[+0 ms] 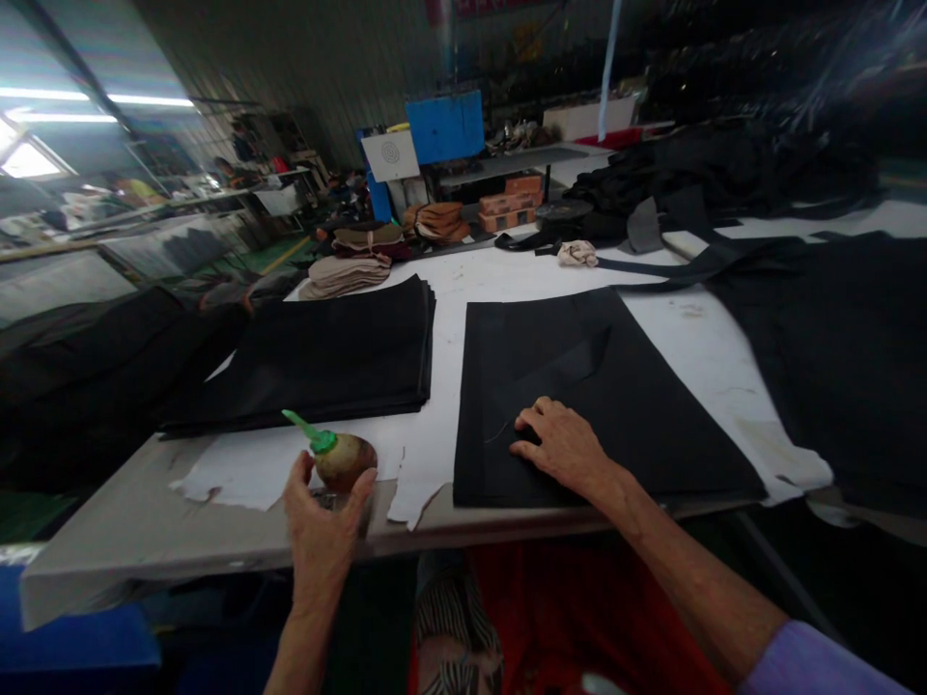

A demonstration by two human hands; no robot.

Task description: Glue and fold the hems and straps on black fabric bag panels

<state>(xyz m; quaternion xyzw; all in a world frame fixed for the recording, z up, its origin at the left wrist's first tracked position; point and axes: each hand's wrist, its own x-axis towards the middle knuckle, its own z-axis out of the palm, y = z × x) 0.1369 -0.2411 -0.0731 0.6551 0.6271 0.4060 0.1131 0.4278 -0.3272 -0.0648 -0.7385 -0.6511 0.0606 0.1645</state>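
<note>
My left hand (323, 521) is closed around a squeeze bottle (349, 461) with a brownish, rounded body and a green nozzle pointing up and left, near the table's front edge. Thumb and fingers sit on opposite sides of it. My right hand (561, 446) rests on a stack of black fabric panels (652, 415), its fingers curled round something dark that I cannot make out. A thin thread lies beside those fingertips. Just beyond them a darker strip of fabric (579, 367) lies slantwise on the panel.
Another pile of black panels (340, 347) lies to the left on the white-covered table (453, 290). Behind it are folded beige pieces (348, 275), brown bundles (438, 222) and orange-brown blocks (511, 203). More black cloth (855, 357) covers the right side.
</note>
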